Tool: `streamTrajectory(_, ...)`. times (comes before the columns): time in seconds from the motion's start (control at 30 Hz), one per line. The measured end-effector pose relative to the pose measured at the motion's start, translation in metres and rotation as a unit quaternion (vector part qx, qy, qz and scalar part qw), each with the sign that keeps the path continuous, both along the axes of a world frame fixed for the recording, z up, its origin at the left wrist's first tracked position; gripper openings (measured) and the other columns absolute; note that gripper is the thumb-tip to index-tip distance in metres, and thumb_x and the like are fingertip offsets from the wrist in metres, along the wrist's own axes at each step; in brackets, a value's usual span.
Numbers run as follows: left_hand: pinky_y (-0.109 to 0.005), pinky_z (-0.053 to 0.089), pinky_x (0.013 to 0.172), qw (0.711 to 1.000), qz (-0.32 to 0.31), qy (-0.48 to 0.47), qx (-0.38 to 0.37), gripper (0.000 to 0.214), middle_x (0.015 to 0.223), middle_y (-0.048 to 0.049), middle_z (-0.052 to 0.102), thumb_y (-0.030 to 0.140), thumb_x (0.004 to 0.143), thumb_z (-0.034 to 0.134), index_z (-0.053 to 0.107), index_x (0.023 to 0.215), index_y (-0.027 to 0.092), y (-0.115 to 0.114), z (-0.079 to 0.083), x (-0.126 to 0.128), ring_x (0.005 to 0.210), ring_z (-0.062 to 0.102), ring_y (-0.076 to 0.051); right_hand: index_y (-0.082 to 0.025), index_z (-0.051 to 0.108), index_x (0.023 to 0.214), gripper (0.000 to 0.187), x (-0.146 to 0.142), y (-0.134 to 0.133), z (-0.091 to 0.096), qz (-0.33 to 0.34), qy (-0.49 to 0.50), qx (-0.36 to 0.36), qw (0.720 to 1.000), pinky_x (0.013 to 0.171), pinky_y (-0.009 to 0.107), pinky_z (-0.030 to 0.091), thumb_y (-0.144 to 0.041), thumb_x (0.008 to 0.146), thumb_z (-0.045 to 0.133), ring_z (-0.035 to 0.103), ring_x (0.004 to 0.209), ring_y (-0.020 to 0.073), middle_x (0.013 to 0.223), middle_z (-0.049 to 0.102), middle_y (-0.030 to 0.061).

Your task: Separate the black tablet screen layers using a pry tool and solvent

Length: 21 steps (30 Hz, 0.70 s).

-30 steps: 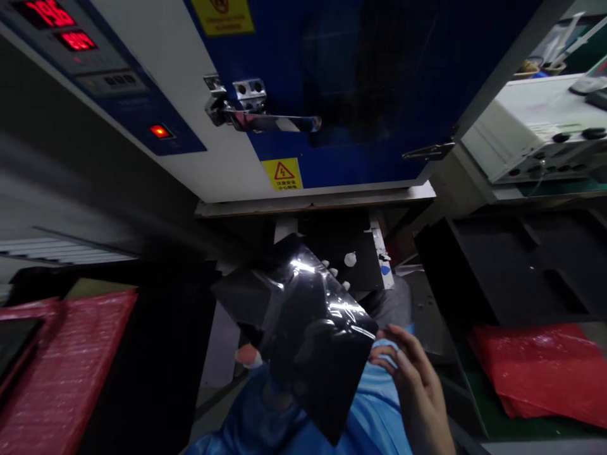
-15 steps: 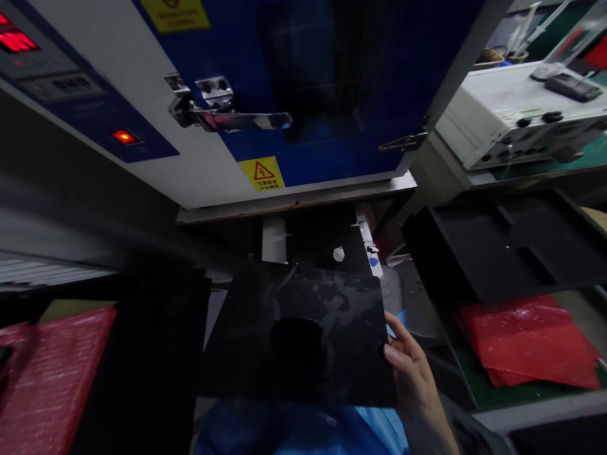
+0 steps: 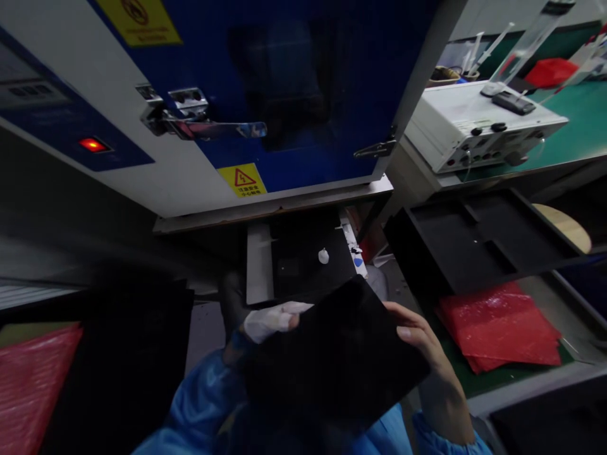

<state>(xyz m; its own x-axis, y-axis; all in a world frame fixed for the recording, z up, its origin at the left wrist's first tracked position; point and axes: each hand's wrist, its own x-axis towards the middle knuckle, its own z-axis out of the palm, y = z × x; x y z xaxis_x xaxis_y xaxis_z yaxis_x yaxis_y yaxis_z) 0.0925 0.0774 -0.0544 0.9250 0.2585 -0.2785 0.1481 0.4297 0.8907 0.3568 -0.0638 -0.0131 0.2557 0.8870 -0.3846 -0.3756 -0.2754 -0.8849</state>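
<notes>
Panel (image 3: 341,357): black, flat, matte, rectangular. Held in front of the body, low in view, tilted with one corner up, above the blue sleeves (image 3: 199,398).

Left hand (image 3: 274,318): in a white covering (glove or cloth, cannot tell which), closed on the panel's upper left edge.

Right hand (image 3: 420,338): bare, fingers curled over the right edge, thumb on the near face. Both hands grip the panel; neither is free.

Surroundings: cabinet with blue door (image 3: 308,76) and chrome handle (image 3: 203,123) straight ahead. To the right, a black tray (image 3: 469,240) with recesses, with red bags (image 3: 502,322) just below it. White instrument (image 3: 478,123) on the green table (image 3: 569,126), well apart.

Handling, judged: the panel holds its plane with no sag, so it is probably stiff, thin and light. The face may mark or scratch. Best taken by opposite edges, as here, with fingertips off the broad face. Corners look the likeliest points of damage if knocked on the tray or cabinet ledge.
</notes>
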Motion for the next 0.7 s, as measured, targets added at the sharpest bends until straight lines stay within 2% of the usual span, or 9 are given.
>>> streamTrajectory(0.07, -0.038, 0.058, 0.099, 1.000, -0.027, 0.009, -0.007, 0.074, 0.091, -0.0035, 0.076, 0.080, 0.082, 0.082, 0.080, 0.110, 0.011, 0.010, 0.005, 0.010, 0.092, 0.071, -0.021, -0.027, 0.093, 0.100, 0.040, 0.008, -0.001, -0.001, 0.028, -0.012, 0.010, 0.999, 0.083, 0.044, 0.069, -0.055, 0.071, 0.094, 0.082, 0.085, 0.0322, 0.093, 0.087, 0.0077)
streamTrajectory(0.13, -0.039, 0.058, 0.102, 0.998, -0.047, 0.035, 0.015, 0.063, 0.089, -0.0032, 0.074, 0.074, 0.080, 0.088, 0.077, 0.098, 0.014, 0.014, 0.012, 0.022, 0.090, 0.066, -0.020, -0.026, 0.093, 0.104, 0.047, 0.016, -0.002, 0.000, 0.066, -0.036, 0.017, 0.997, 0.078, 0.041, 0.068, -0.062, 0.073, 0.096, 0.082, 0.083, 0.0314, 0.090, 0.086, 0.0083)
streamTrajectory(0.23, -0.047, 0.055, 0.118, 0.994, -0.041, 0.038, 0.098, 0.051, 0.093, -0.0039, 0.074, 0.068, 0.092, 0.078, 0.074, 0.093, 0.016, 0.008, 0.023, 0.035, 0.100, 0.068, -0.024, -0.023, 0.092, 0.111, 0.056, 0.029, -0.006, 0.003, 0.070, -0.082, 0.021, 0.994, 0.065, 0.032, 0.064, -0.072, 0.084, 0.092, 0.076, 0.071, 0.0242, 0.085, 0.083, 0.0083)
streamTrajectory(0.33, -0.050, 0.047, 0.131, 0.985, -0.009, 0.062, 0.164, 0.045, 0.115, -0.0090, 0.081, 0.057, 0.100, 0.067, 0.079, 0.112, 0.016, -0.007, 0.031, 0.037, 0.119, 0.071, -0.029, -0.023, 0.090, 0.116, 0.048, 0.035, -0.014, 0.007, -0.008, -0.192, 0.036, 0.981, 0.068, 0.028, 0.066, -0.066, 0.095, 0.088, 0.078, 0.077, 0.0225, 0.091, 0.084, 0.0089)
streamTrajectory(0.4, -0.049, 0.048, 0.130, 0.979, 0.005, 0.101, 0.178, 0.049, 0.126, -0.0113, 0.082, 0.055, 0.102, 0.063, 0.080, 0.125, 0.016, -0.018, 0.033, 0.035, 0.124, 0.072, -0.031, -0.026, 0.088, 0.116, 0.033, 0.031, -0.019, 0.009, -0.051, -0.306, 0.069, 0.948, 0.077, 0.027, 0.068, -0.055, 0.099, 0.087, 0.082, 0.088, 0.0228, 0.101, 0.084, 0.0081)
streamTrajectory(0.5, -0.049, 0.051, 0.129, 0.974, 0.014, 0.138, 0.179, 0.058, 0.135, -0.0135, 0.082, 0.058, 0.103, 0.059, 0.080, 0.136, 0.016, -0.037, 0.031, 0.032, 0.127, 0.073, -0.034, -0.029, 0.083, 0.119, 0.017, 0.008, -0.022, 0.007, -0.057, -0.434, 0.150, 0.887, 0.087, 0.027, 0.069, -0.040, 0.105, 0.083, 0.082, 0.097, 0.0210, 0.111, 0.082, 0.0056)
streamTrajectory(0.57, -0.051, 0.048, 0.133, 0.965, 0.035, 0.184, 0.186, 0.064, 0.139, -0.0147, 0.081, 0.062, 0.100, 0.061, 0.081, 0.139, 0.016, -0.049, 0.027, 0.028, 0.133, 0.072, -0.037, -0.027, 0.079, 0.123, 0.015, -0.013, -0.021, 0.004, -0.063, -0.477, 0.184, 0.857, 0.094, 0.028, 0.069, -0.032, 0.108, 0.078, 0.081, 0.102, 0.0203, 0.114, 0.080, 0.0056)
streamTrajectory(0.63, -0.053, 0.046, 0.136, 0.950, 0.057, 0.236, 0.198, 0.068, 0.143, -0.0156, 0.080, 0.063, 0.096, 0.064, 0.080, 0.142, 0.016, -0.060, 0.025, 0.023, 0.139, 0.071, -0.040, -0.025, 0.075, 0.124, 0.014, -0.034, -0.021, -0.001, -0.087, -0.509, 0.187, 0.835, 0.098, 0.029, 0.068, -0.027, 0.111, 0.075, 0.081, 0.107, 0.0204, 0.116, 0.079, 0.0068)
streamTrajectory(0.7, -0.051, 0.049, 0.134, 0.943, 0.063, 0.255, 0.207, 0.070, 0.146, -0.0159, 0.080, 0.062, 0.095, 0.064, 0.080, 0.145, 0.017, -0.069, 0.028, 0.019, 0.140, 0.072, -0.040, -0.023, 0.073, 0.123, 0.012, -0.049, -0.022, -0.004, -0.113, -0.531, 0.183, 0.819, 0.098, 0.030, 0.068, -0.025, 0.112, 0.074, 0.080, 0.106, 0.0200, 0.115, 0.078, 0.0074)
